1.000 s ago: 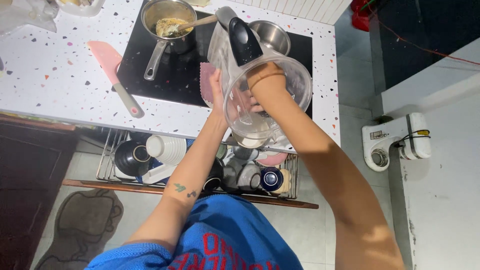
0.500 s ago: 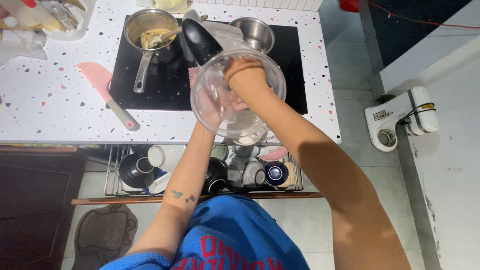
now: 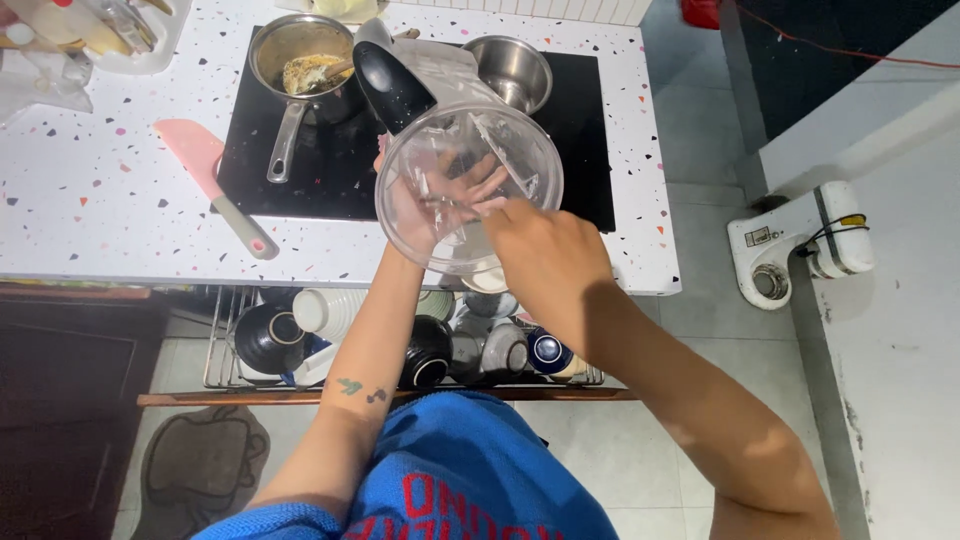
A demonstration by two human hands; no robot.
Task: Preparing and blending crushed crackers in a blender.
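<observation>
A clear plastic blender jug (image 3: pixel 520 150) with a black handle is tilted toward me above the front edge of the black cooktop (image 3: pixel 330 170). My left hand (image 3: pixel 440 195) grips the jug from underneath, seen through its clear wall. My right hand (image 3: pixel 545 255) is at the jug's open rim, fingers reaching just inside the mouth. Behind the jug stand a saucepan (image 3: pixel 295 65) with food in it and an empty steel pot (image 3: pixel 510 65).
A pink spatula (image 3: pixel 205 175) lies on the speckled white counter (image 3: pixel 90 200) left of the cooktop. A pulled-out wire drawer (image 3: pixel 290 340) below holds several bowls and cups. A container of utensils (image 3: pixel 100 30) sits at the far left. A white appliance (image 3: pixel 800 255) stands right.
My right hand has come out of the jug and now sits at its rim. The jug has stayed tilted above the cooktop's front edge.
</observation>
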